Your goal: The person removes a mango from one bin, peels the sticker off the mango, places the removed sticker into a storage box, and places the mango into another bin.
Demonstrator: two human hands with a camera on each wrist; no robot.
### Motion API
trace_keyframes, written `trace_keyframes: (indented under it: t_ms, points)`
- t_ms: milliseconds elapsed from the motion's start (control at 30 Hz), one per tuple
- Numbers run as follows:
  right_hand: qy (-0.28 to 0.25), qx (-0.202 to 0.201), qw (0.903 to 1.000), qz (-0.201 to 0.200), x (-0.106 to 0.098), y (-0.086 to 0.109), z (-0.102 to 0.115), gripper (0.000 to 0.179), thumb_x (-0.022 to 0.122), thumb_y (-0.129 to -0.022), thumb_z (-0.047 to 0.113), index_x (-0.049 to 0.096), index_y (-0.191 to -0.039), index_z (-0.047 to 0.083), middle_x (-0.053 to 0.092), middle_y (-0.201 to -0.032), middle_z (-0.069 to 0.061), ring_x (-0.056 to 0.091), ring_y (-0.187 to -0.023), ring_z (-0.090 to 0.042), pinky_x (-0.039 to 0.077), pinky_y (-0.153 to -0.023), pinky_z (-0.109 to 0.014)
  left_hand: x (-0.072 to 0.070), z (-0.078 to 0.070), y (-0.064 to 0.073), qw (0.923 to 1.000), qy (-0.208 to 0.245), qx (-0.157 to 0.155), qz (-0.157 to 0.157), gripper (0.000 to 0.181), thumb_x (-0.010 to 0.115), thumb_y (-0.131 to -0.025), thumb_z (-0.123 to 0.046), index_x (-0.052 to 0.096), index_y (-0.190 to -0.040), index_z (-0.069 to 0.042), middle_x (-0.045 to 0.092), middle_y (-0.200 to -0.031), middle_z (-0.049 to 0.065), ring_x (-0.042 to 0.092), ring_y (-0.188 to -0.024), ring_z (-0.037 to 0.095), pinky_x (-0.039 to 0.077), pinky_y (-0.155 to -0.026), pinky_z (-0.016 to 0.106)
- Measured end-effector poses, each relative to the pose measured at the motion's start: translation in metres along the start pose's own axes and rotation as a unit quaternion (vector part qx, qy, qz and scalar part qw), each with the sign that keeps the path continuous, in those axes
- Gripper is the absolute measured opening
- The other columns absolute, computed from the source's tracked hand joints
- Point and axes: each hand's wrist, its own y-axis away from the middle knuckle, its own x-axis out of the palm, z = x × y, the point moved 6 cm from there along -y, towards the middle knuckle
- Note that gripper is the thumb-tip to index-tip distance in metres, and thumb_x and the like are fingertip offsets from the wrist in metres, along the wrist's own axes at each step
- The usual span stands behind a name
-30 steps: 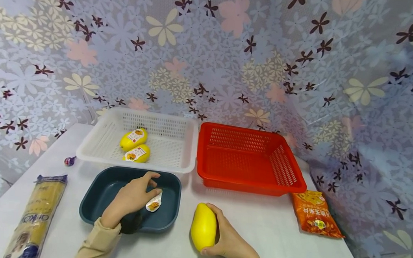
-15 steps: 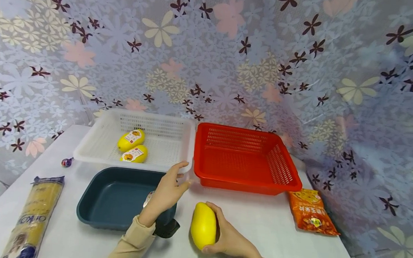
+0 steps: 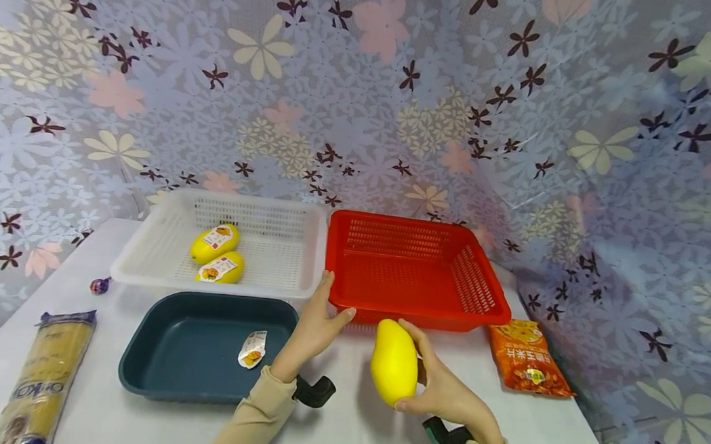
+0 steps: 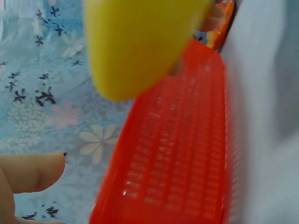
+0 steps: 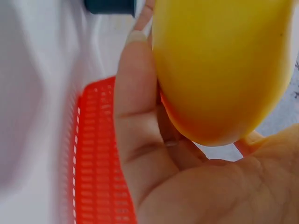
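My right hand (image 3: 443, 383) grips a plain yellow mango (image 3: 394, 363), with fingers curled round its right side and the thumb at its lower end. The mango is just in front of the red basket (image 3: 413, 318); in the right wrist view the mango (image 5: 219, 70) fills the upper right above the palm. My left hand (image 3: 310, 335) holds nothing. Its thumb and fingers are spread close to the red basket's front left corner; whether they touch the rim I cannot tell. The left thumb (image 4: 37, 170) shows at the left wrist view's lower left.
Left of the red basket stands a white basket (image 3: 278, 290) with two labelled yellow mangoes (image 3: 215, 242). In front is a dark teal tray (image 3: 167, 346) with a loose sticker (image 3: 252, 349). A pasta packet (image 3: 47, 373) and lollipop (image 3: 99, 286) lie left, an orange snack bag (image 3: 530, 358) right.
My left hand has moved from over the teal tray rightward to the red basket's corner. My right hand has raised the mango and carried it right and toward the red basket.
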Motion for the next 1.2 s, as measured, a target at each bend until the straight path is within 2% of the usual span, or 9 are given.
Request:
trace_keyframes:
  t_ms: [133, 300, 467, 600, 800, 933, 1100, 1200]
  points:
    - [-0.012, -0.007, 0.9998, -0.016, -0.013, 0.004, 0.0, 0.111, 0.081, -0.074, 0.014, 0.004, -0.155, 0.016, 0.013, -0.155, -0.019, 0.048, -0.118, -0.005, 0.047, -0.095, -0.019, 0.01, -0.001, -0.005, 0.9999, -0.011, 0.001, 0.013, 0.079, 0.062, -0.091, -0.019, 0.019, -0.151, 0.008, 0.015, -0.16, 0.026, 0.022, -0.145, 0.046, 0.024, -0.114, 0.062]
    - [-0.017, -0.014, 0.9994, -0.028, -0.025, 0.006, 0.0, 0.108, 0.08, -0.078, 0.017, 0.004, -0.155, 0.022, 0.014, -0.153, -0.022, 0.046, -0.119, -0.003, 0.046, -0.097, -0.017, 0.011, -0.001, -0.004, 0.9998, -0.018, 0.004, 0.007, 0.076, 0.061, -0.091, -0.015, 0.019, -0.149, 0.011, 0.017, -0.158, 0.028, 0.024, -0.144, 0.047, 0.024, -0.114, 0.062]
    - [-0.017, -0.045, 0.9983, -0.033, -0.041, -0.005, 0.007, 0.106, 0.078, -0.081, 0.013, 0.003, -0.155, 0.019, 0.016, -0.149, -0.024, 0.049, -0.117, -0.005, 0.051, -0.093, -0.02, 0.01, 0.001, -0.006, 0.9997, -0.017, 0.009, -0.013, 0.067, 0.057, -0.091, -0.003, 0.023, -0.148, 0.011, 0.021, -0.157, 0.027, 0.024, -0.145, 0.043, 0.023, -0.116, 0.056]
    - [-0.021, -0.049, 0.998, -0.035, -0.057, -0.023, 0.014, 0.106, 0.077, -0.081, 0.01, 0.001, -0.154, 0.012, 0.014, -0.149, -0.024, 0.051, -0.117, -0.017, 0.054, -0.089, -0.025, 0.008, 0.001, -0.009, 0.9995, -0.013, 0.005, -0.028, 0.063, 0.055, -0.093, 0.0, 0.026, -0.148, 0.009, 0.025, -0.157, 0.024, 0.027, -0.145, 0.04, 0.025, -0.116, 0.054]
    - [0.017, -0.005, 0.998, -0.061, -0.082, -0.057, 0.02, 0.103, 0.075, -0.081, 0.01, 0.003, -0.154, 0.017, 0.011, -0.153, -0.023, 0.046, -0.12, -0.042, 0.054, -0.087, -0.029, 0.005, 0.002, -0.01, 0.9988, -0.011, 0.008, -0.048, 0.058, 0.053, -0.092, 0.005, 0.032, -0.146, 0.01, 0.031, -0.154, 0.025, 0.031, -0.143, 0.04, 0.027, -0.115, 0.053]
    - [0.042, 0.025, 0.9971, -0.058, -0.092, -0.081, 0.021, 0.1, 0.074, -0.083, 0.012, 0.003, -0.154, 0.019, 0.011, -0.155, -0.023, 0.047, -0.121, -0.046, 0.054, -0.09, -0.037, 0.005, 0.004, -0.01, 0.9986, -0.007, 0.008, -0.053, 0.058, 0.054, -0.091, 0.006, 0.034, -0.145, 0.01, 0.032, -0.154, 0.025, 0.032, -0.143, 0.039, 0.027, -0.115, 0.052]
    - [0.063, 0.051, 0.9953, -0.052, -0.097, -0.109, 0.023, 0.1, 0.073, -0.085, 0.017, 0.001, -0.155, 0.021, 0.013, -0.156, -0.021, 0.047, -0.123, -0.044, 0.051, -0.094, -0.044, 0.005, 0.005, -0.011, 0.9984, -0.008, 0.005, -0.056, 0.058, 0.055, -0.091, 0.005, 0.034, -0.146, 0.008, 0.033, -0.154, 0.023, 0.032, -0.143, 0.038, 0.028, -0.115, 0.05]
    - [0.079, 0.062, 0.9936, -0.052, -0.099, -0.124, 0.022, 0.101, 0.073, -0.085, 0.02, 0.001, -0.155, 0.022, 0.013, -0.157, -0.021, 0.042, -0.128, -0.043, 0.046, -0.098, -0.051, 0.004, 0.004, -0.011, 0.9983, -0.006, 0.008, -0.058, 0.058, 0.054, -0.091, 0.005, 0.034, -0.146, 0.008, 0.033, -0.154, 0.024, 0.032, -0.143, 0.038, 0.027, -0.116, 0.051]
